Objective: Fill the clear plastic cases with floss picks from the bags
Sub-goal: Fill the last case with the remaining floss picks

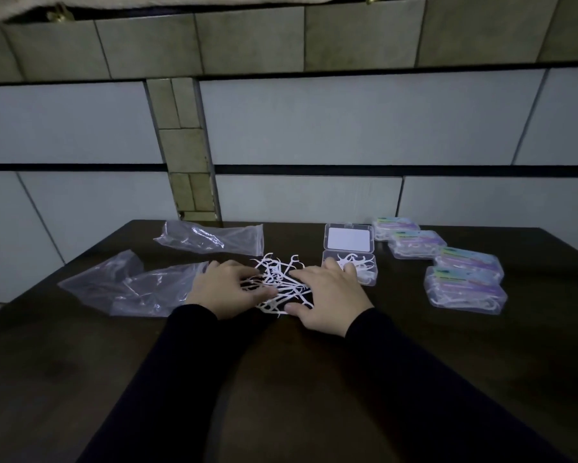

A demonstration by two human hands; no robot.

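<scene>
- A loose heap of white floss picks (pixel 277 282) lies on the dark tabletop (pixel 281 379), between the two hands.
- The left hand (pixel 226 287) rests on the left edge of the heap, palm down; its fingers (pixel 247 279) curl into the picks and appear to be gathering some, though what they actually hold is hard to tell.
- The right hand (pixel 327 295) lies flat on the right side of the heap, fingers (pixel 334 267) spread and fairly straight, thumb (pixel 294 308) pointing left along the near edge of the picks; the fingertips reach the front wall of the open case.
- The open case (pixel 349 262), clear plastic, sits just right of the heap, its lid (pixel 348 238) folded back towards the wall; a few picks lie in its tray.
- Four closed cases with coloured labels sit further right: two at the back (pixel 411 240), two nearer (pixel 466 282), each pair partly overlapping.
- An empty-looking clear bag (pixel 211 237) lies at the back left of the tabletop.
- A second crumpled clear bag (pixel 130 285) lies just left of the left hand, touching it.
- Both arms wear dark sleeves (pixel 187 379).
- A tiled wall (pixel 314 128) stands behind the tabletop.
</scene>
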